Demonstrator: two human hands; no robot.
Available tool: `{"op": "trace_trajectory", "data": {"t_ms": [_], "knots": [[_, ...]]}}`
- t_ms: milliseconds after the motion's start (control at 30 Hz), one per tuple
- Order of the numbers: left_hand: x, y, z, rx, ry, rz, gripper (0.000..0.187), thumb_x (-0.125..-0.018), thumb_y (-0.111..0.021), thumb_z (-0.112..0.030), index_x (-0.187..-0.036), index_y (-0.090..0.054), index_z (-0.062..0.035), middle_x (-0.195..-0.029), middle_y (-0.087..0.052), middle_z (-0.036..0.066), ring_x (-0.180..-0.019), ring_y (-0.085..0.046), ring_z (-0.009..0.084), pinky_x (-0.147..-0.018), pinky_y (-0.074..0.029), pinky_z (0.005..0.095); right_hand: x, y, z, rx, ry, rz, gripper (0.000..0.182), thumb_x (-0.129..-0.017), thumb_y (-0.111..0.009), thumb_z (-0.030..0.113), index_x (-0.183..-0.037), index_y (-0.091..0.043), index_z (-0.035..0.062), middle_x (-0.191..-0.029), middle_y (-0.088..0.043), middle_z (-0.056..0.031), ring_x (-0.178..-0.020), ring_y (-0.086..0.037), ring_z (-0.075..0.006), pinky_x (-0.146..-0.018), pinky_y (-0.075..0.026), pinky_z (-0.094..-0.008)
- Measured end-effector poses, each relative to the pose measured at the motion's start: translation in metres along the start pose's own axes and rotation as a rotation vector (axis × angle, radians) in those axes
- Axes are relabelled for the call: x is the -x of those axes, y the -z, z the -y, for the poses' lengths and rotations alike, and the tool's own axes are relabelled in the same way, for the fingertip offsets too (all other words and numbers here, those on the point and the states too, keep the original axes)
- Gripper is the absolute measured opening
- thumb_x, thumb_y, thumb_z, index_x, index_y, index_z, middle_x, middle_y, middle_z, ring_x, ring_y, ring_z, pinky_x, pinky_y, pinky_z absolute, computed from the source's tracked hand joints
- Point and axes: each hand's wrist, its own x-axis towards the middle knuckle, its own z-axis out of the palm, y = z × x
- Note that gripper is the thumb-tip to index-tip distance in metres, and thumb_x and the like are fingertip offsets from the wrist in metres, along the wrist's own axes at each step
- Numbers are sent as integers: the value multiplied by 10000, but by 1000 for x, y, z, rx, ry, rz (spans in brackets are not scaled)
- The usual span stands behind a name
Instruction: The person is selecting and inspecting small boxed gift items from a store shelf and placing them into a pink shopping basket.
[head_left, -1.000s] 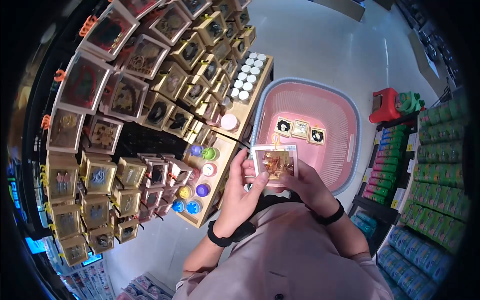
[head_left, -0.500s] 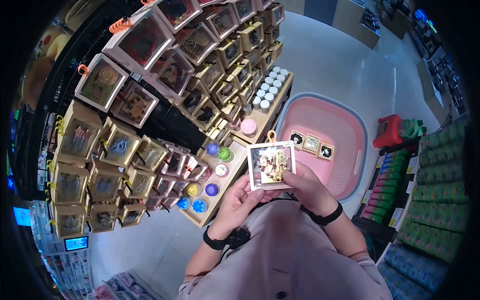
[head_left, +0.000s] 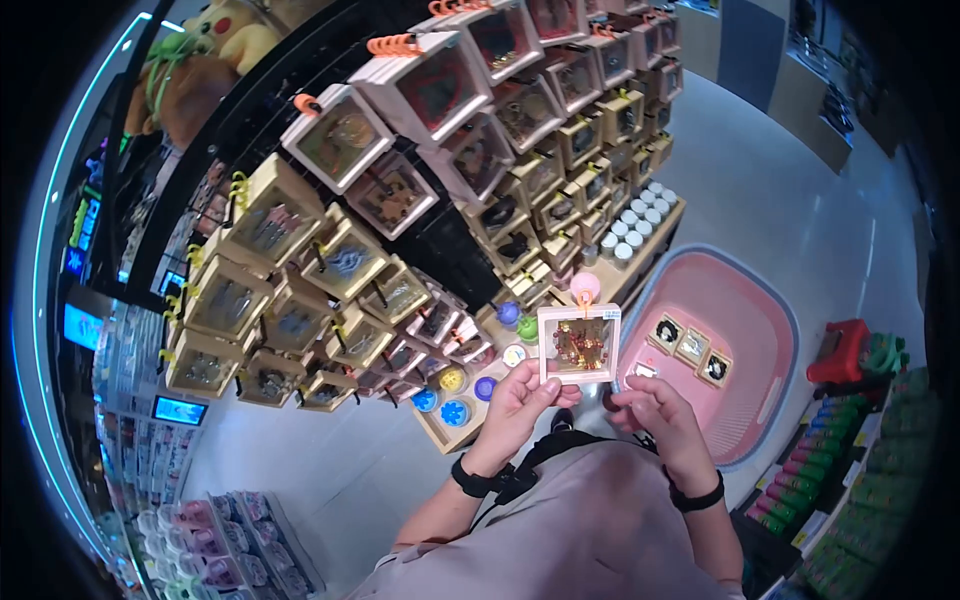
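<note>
My left hand (head_left: 518, 408) grips a flat pale-framed display box (head_left: 580, 345) by its lower left corner. Through the clear window of the box I see reddish and gold small jewellery pieces, too fine to name, and an orange hook loop tops it. To the right of the box, my right hand (head_left: 662, 425) is off it, fingers loosely curled and apart with nothing visible in them. Beyond my right hand stands a pink basket (head_left: 765, 375) with a grey rim, holding several small framed boxes (head_left: 692, 346).
A rack of hanging boxes (head_left: 345, 265) fills the left and upper middle. Beside it a wooden shelf (head_left: 445, 432) carries colourful tubs (head_left: 453, 412) and white-lidded jars (head_left: 638, 222). A red stool (head_left: 838, 350) and green packages (head_left: 815, 440) stand at right.
My right hand has let go of the display box and drawn away to the right; my left hand keeps hold. The view has swung left, so the rack and basket appear further right.
</note>
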Motion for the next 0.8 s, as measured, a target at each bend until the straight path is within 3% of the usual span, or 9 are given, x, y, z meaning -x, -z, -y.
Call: {"op": "trace_trajectory", "data": {"t_ms": [200,333,400,800], "knots": [[-10,33,-29,-30,-240,-257,266,-1080,-519,-140,-1300,-513,9,-1131,-708,175,-1015,-713,225,-913,-579,340,0,7,-6,93,-55,87,330,-1040,-586,103,-1339,-531,-26,-1172,-686,-111,-1042,-682,-178,-929,-540,-299],[-21,46,-62,-70,-338,-350,250,-1084,-517,-171,-1261,-535,4,-1112,-720,165,-1000,-714,187,-912,-576,319,-3,9,-9,88,-72,120,335,-1031,-600,98,-1330,-532,-37,-1163,-688,-116,-1031,-685,-173,-920,-547,-294],[-28,48,-77,-61,-389,-392,244,-1075,-532,-166,-1245,-524,9,-1082,-711,185,-973,-726,217,-886,-593,328,-3,11,-10,97,-71,131,340,-1029,-610,106,-1326,-533,-40,-1155,-692,-115,-1024,-686,-171,-917,-547,-292],[-52,65,-107,-93,-518,-428,222,-1074,-533,-144,-1227,-527,16,-1094,-714,191,-991,-728,237,-892,-597,344,0,17,-7,92,-60,55,337,-1030,-627,145,-1298,-559,-47,-1126,-709,-115,-979,-690,-156,-888,-549,-280]]}}
